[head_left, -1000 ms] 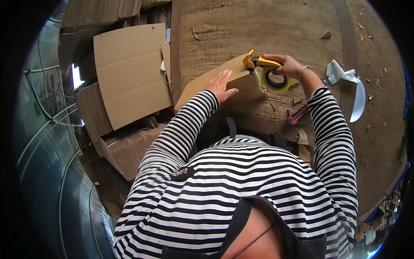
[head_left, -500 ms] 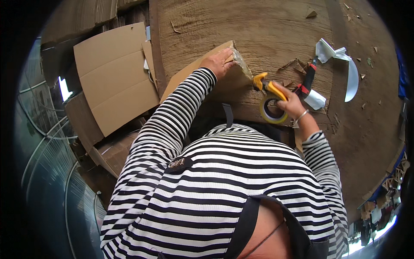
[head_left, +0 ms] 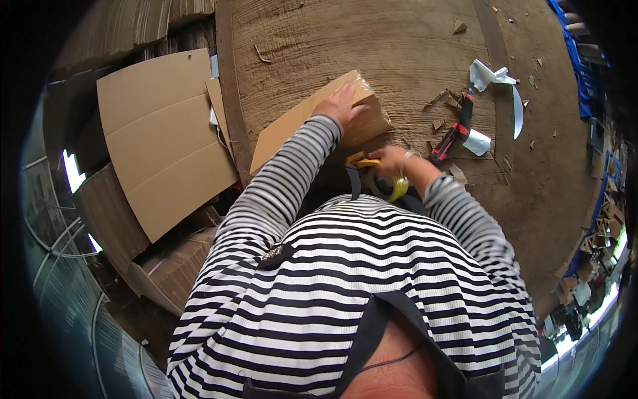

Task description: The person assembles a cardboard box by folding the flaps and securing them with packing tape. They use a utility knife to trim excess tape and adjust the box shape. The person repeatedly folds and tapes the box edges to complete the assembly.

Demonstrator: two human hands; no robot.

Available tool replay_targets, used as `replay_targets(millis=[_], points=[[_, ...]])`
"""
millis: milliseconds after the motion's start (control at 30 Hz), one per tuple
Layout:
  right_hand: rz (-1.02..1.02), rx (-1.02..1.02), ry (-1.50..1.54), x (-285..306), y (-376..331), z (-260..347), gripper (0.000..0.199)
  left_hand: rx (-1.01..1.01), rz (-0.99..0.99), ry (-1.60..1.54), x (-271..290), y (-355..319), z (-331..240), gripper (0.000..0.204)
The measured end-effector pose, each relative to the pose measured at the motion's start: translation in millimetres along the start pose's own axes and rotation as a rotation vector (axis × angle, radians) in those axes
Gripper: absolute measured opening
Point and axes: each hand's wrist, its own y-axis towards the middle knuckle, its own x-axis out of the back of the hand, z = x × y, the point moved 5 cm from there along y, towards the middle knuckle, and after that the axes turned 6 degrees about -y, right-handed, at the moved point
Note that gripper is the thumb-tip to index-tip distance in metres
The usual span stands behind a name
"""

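A closed brown cardboard box (head_left: 292, 136) lies aslant on the wooden table in front of me, with shiny clear tape over its right end. My left hand (head_left: 340, 106) rests on top of it near that end, fingers stretched out and thumb apart. Close to my body, just below the box's right end, my right hand (head_left: 392, 161) is closed round a yellow tape dispenser (head_left: 362, 159). The yellow-edged tape roll (head_left: 399, 189) hangs under that hand, seen nearly edge-on. Part of the dispenser is hidden by my fingers.
A red and black hand tool (head_left: 452, 136) lies right of the box, beside crumpled white paper (head_left: 488, 74) and cardboard scraps (head_left: 438, 124). At left, a large flat cardboard sheet (head_left: 163, 139) leans by stacked cardboard (head_left: 119, 30). A dark strap (head_left: 354, 181) sticks up before my chest.
My right hand has moved left and toward my body with the tape dispenser, away from the box's end. The box's taped end has turned more into view; my left hand stays on it.
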Motion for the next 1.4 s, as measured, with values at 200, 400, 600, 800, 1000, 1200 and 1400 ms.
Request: replay_targets(millis=[200, 400, 600, 800, 1000, 1200, 1400], points=[[-0.621, -0.281, 0.623, -42, -84, -85, 0.069, -0.081, -0.059, -0.158, 6, -82, 76, 0.062], [-1.164, -0.033, 1.177, -18, -105, -52, 0.069, 0.293, 0.134, -0.305, -5, 0, 180, 0.056], [-1.337, 0.038, 1.115, 12, -88, 5, 0.066, 0.456, 0.098, -0.182, -40, 24, 158, 0.063], [-1.317, 0.133, 1.133, 23, -98, 14, 0.070, 0.293, 0.129, -0.306, 4, 0, 133, 0.072], [-1.365, 0.052, 0.544, 30, -113, 10, 0.071, 0.072, -0.239, -0.194, 79, -65, 71, 0.043], [-1.532, 0.014, 0.230, 13, -162, -25, 0.074, 0.111, -0.310, -0.161, -12, -116, 10, 0.038], [-1.446, 0.489, 0.021, -2, -214, 46, 0.074, 0.035, -0.263, -1.016, -8, -124, -7, 0.035]])
